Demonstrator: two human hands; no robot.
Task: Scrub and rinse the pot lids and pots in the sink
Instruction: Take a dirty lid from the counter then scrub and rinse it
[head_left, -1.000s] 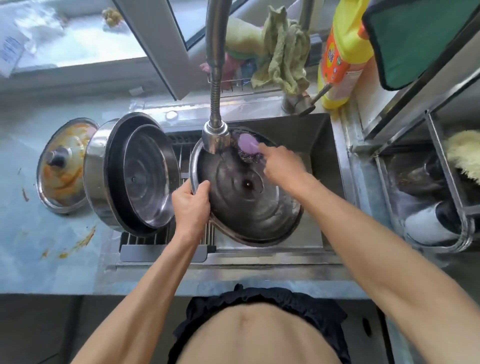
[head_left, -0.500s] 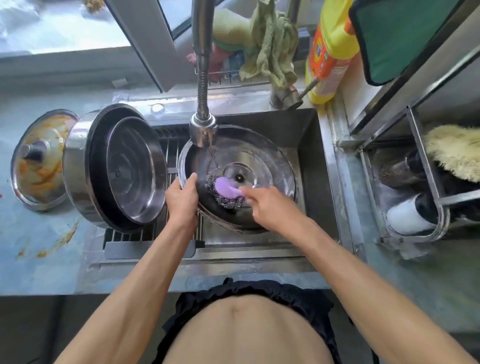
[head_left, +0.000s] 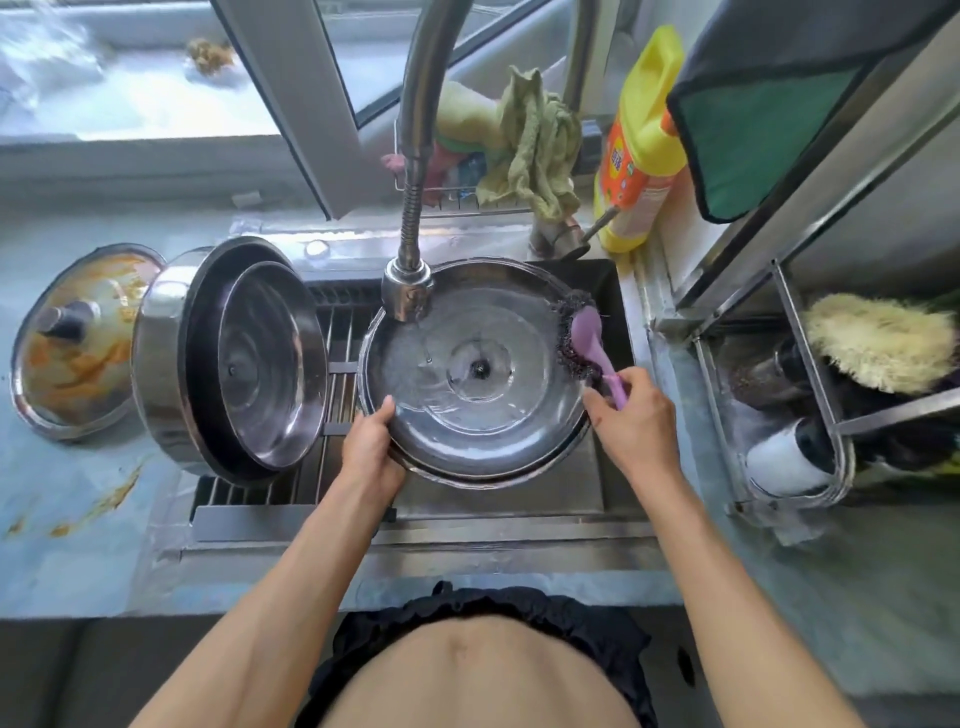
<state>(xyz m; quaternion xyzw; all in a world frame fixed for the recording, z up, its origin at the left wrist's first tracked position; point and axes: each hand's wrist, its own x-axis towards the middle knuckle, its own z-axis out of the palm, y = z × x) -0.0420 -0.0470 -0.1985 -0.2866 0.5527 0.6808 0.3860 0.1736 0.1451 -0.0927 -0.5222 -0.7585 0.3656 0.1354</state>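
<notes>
A steel pot lid (head_left: 467, 415) lies underside up over the sink (head_left: 613, 291), wet under the faucet head (head_left: 408, 291). My left hand (head_left: 371, 447) grips its near left rim. My right hand (head_left: 636, 415) holds a purple-handled wire scrubber (head_left: 584, 338) against the lid's right edge. A steel pot (head_left: 171, 364) lies on its side on the drain rack (head_left: 332, 415), with another lid (head_left: 265, 358) inside it. A dirty lid (head_left: 72, 338) with orange residue lies on the counter at the left.
A yellow detergent bottle (head_left: 641, 140) and a green rag (head_left: 535, 150) stand behind the sink. A metal rack (head_left: 810, 415) with brushes and containers sits at the right. Orange smears (head_left: 109, 499) mark the left counter. An open window frame (head_left: 296, 98) leans over the back.
The scrubber swept from the lid's far edge to its near left, then across to its right edge. My left hand has kept its grip on the rim.
</notes>
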